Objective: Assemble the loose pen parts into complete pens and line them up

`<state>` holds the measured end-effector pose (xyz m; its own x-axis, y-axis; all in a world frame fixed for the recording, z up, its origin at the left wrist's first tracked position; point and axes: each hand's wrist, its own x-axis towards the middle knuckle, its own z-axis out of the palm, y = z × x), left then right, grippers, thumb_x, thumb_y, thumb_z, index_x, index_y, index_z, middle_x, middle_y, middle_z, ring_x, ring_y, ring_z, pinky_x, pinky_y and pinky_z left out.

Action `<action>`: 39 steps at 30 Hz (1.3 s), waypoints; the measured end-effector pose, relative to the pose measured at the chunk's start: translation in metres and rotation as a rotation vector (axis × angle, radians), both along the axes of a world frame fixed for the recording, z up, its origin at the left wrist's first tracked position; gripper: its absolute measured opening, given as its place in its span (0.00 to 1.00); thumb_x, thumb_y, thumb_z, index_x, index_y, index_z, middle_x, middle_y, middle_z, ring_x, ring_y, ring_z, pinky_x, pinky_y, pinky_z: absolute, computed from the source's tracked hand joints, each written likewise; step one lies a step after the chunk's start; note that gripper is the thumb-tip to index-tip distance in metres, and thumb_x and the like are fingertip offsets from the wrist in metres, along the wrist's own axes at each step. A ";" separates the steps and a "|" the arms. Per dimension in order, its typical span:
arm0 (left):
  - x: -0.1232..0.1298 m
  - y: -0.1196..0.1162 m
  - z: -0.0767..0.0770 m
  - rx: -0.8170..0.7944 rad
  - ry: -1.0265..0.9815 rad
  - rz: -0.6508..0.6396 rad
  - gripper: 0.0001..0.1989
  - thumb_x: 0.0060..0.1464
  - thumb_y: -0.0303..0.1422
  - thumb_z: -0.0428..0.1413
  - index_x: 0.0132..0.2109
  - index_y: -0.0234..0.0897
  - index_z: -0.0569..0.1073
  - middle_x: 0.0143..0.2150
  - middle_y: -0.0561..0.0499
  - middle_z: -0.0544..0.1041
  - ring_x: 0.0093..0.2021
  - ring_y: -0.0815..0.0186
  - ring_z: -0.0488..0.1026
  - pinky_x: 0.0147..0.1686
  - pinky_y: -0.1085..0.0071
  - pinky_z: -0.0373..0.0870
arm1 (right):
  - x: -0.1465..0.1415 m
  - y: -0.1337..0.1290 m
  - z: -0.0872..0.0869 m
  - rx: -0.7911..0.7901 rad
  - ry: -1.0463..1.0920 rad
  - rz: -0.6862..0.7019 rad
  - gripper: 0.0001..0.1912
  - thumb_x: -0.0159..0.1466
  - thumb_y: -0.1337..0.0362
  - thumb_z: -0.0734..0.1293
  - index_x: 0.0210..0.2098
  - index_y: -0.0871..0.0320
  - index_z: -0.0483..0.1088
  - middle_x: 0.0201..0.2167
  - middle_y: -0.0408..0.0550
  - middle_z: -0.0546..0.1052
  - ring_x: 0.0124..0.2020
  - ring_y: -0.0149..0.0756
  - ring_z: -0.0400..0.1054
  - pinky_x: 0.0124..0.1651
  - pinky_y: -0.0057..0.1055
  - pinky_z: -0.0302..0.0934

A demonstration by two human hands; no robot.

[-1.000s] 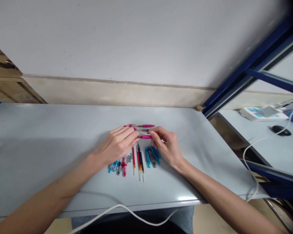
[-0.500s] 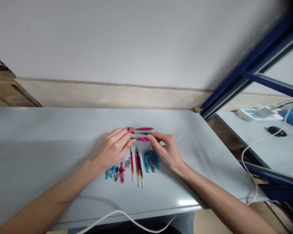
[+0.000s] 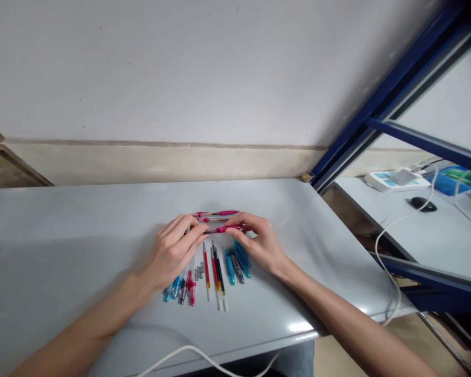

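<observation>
Pink pen (image 3: 222, 229) has tilted slightly, pinched by right hand (image 3: 261, 241) and left hand (image 3: 175, 248), which partly hides clear barrels (image 3: 192, 296) beside refills (image 3: 206, 267)

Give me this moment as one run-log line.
right hand: holds pink pen part | left hand: at its dark end | on table: ink refills, blue pen parts

refills (image 3: 219, 269) lie between pen barrels (image 3: 192, 296) and grips (image 3: 230, 267).

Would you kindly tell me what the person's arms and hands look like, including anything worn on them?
The left hand and right hand show no gloves. Both forearms are bare, with no sleeve, watch or bracelet in view. Rings or small markings can't be made out.
</observation>
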<state>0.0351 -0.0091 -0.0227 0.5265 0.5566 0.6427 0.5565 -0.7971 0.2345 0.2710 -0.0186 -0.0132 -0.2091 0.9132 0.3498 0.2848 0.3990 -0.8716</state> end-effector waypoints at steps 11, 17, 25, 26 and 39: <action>-0.001 0.001 0.001 0.026 -0.004 -0.021 0.11 0.65 0.22 0.54 0.51 0.34 0.75 0.40 0.47 0.71 0.40 0.63 0.71 0.39 0.66 0.70 | 0.004 0.005 -0.001 0.057 -0.033 0.086 0.05 0.69 0.62 0.70 0.41 0.55 0.78 0.37 0.45 0.80 0.35 0.33 0.70 0.35 0.29 0.61; -0.002 0.002 0.002 0.051 -0.006 -0.022 0.11 0.64 0.21 0.55 0.51 0.33 0.75 0.39 0.47 0.70 0.39 0.63 0.69 0.38 0.66 0.69 | 0.006 0.007 -0.004 0.069 -0.046 0.103 0.05 0.69 0.62 0.71 0.41 0.56 0.78 0.37 0.45 0.80 0.35 0.33 0.71 0.37 0.29 0.62; -0.003 0.002 0.005 0.087 0.034 -0.029 0.11 0.62 0.19 0.56 0.50 0.31 0.75 0.38 0.46 0.71 0.38 0.63 0.68 0.37 0.66 0.68 | 0.006 0.007 -0.002 0.055 -0.061 0.110 0.05 0.69 0.63 0.70 0.41 0.57 0.77 0.34 0.45 0.79 0.34 0.33 0.70 0.38 0.30 0.64; -0.002 0.002 0.006 0.091 0.039 -0.031 0.11 0.62 0.19 0.57 0.50 0.31 0.75 0.37 0.46 0.71 0.37 0.63 0.68 0.36 0.66 0.68 | 0.006 0.007 -0.002 0.052 -0.060 0.115 0.05 0.69 0.63 0.70 0.41 0.57 0.77 0.34 0.45 0.79 0.34 0.34 0.71 0.38 0.30 0.64; -0.007 0.001 0.008 0.107 0.122 -0.049 0.16 0.59 0.16 0.58 0.53 0.27 0.75 0.37 0.44 0.72 0.38 0.60 0.69 0.37 0.62 0.69 | 0.011 0.011 -0.004 0.038 -0.100 0.136 0.05 0.69 0.63 0.70 0.41 0.57 0.77 0.35 0.47 0.79 0.34 0.34 0.71 0.38 0.31 0.66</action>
<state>0.0280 -0.0077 -0.0143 0.6287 0.4604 0.6267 0.5355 -0.8407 0.0804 0.2821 -0.0074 -0.0169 -0.3654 0.8608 0.3543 0.3108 0.4716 -0.8252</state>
